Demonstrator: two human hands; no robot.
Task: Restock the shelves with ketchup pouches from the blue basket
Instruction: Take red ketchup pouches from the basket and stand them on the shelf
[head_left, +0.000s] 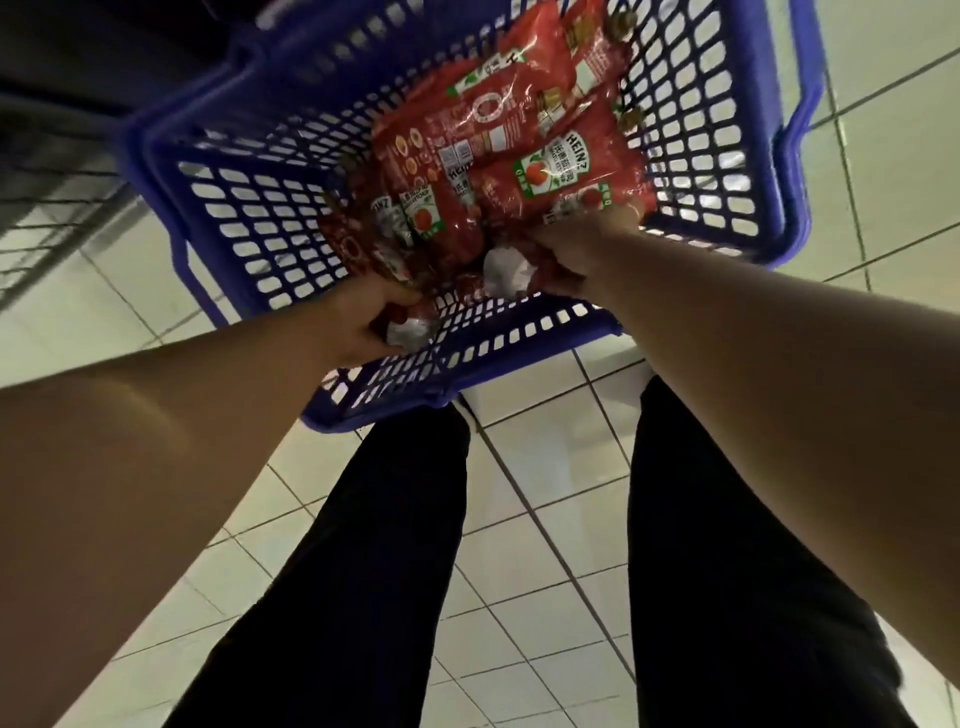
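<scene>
— While both arms reach down and forward into the blue basket (234, 228), what is each hand doing?

— The left hand (358, 327) has its grip curled round the crumpled silvery end of a ketchup pouch (415, 325) low by the near wall. The right hand (582, 254) has its grip clamped on another pouch's white crumpled end (506, 273), knuckles up, wrist bent down into the basket.

— Bare forearms?

— Yes, both, coming in from the lower corners of the view and converging on the basket's near side.

— Where do the pouches lie?

— All inside the basket, a loose red heap (498, 145) toward its right half. Their long axes run mostly from the near wall to the far one, a few tilted. On the pouch by the right hand (561, 182) the brand name reads upside down from here, at the far end of its label. Whether the two held pouches are lifted clear of the heap, I cannot tell; the picture is blurred there.

— And the basket itself?

— Open lattice walls, a thick rim, and it stands on the floor (545, 467) just ahead of the person's dark trouser legs (395, 545).

— The room?

— Pale square tiles with dark grout lines, dim light. At the upper left there is something dark and gridded (47, 171), too blurred to name.
</scene>
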